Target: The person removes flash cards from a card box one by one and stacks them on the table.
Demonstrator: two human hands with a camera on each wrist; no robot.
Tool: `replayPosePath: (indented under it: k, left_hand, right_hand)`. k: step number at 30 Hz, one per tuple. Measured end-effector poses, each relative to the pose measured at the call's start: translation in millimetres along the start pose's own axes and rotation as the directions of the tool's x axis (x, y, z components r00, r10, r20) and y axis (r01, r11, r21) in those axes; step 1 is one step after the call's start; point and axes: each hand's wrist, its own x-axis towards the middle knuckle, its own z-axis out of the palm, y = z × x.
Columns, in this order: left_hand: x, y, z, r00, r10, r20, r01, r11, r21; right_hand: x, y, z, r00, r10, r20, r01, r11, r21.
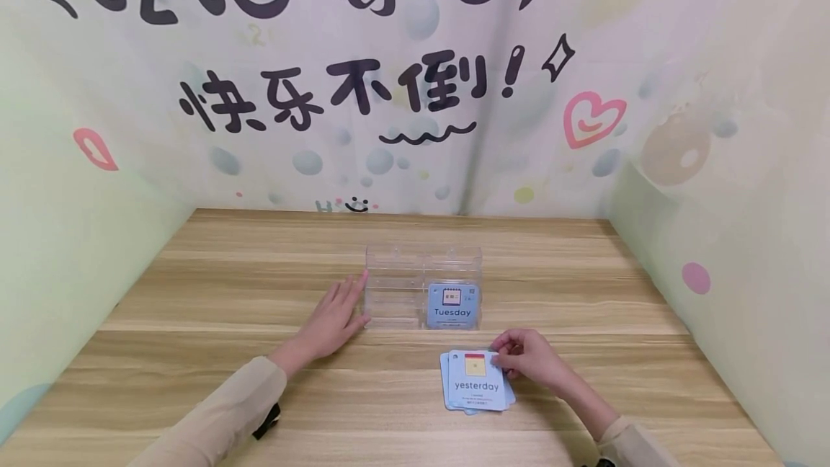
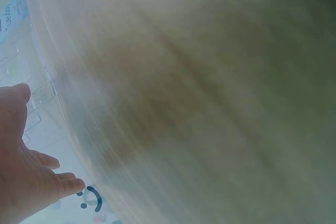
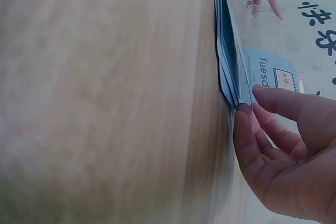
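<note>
A clear plastic card holder [image 1: 395, 301] stands mid-table, with a blue "Tuesday" flash card [image 1: 452, 307] in its right side. My left hand [image 1: 333, 319] rests at the holder's left edge, fingers stretched out. In front of the holder lies a loose stack of blue cards [image 3: 223, 51], topped by a "yesterday" flash card [image 1: 476, 380]. The thumb and index finger of my right hand [image 1: 532, 362] pinch that top card by its upper right corner. In the right wrist view, the thumb [image 3: 273, 98] is over the card and a fingertip is under its edge.
The wood-grain table [image 1: 259, 272] meets a printed backdrop [image 1: 324, 179] with black lettering at the back. Pale panels [image 1: 700, 200] rise along both sides. At the left sleeve's cuff a black strap [image 1: 267, 421] shows.
</note>
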Motion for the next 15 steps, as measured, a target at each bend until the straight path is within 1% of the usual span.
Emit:
replayPosePath:
  k: [4, 10, 15]
  left_hand:
    - [-0.8, 0.4, -0.5, 1.0, -0.003, -0.003, 0.003, 1.0, -0.003]
    - [-1.1, -0.2, -0.5, 1.0, -0.008, -0.001, 0.008, 1.0, -0.005]
    - [-1.0, -0.4, -0.8, 1.0, -0.003, 0.001, 0.003, 1.0, -0.006]
  right_hand:
    - [0.4, -0.3, 0.0, 1.0, -0.018, 0.002, 0.018, 0.999, -0.048]
    - [-1.0, -0.5, -1.9, 0.999, -0.04, 0.006, 0.04, 0.997, -0.063]
    - [-1.5, -0.6, -6.0, 0.997, -0.07, -0.008, 0.069, 0.995, -0.077]
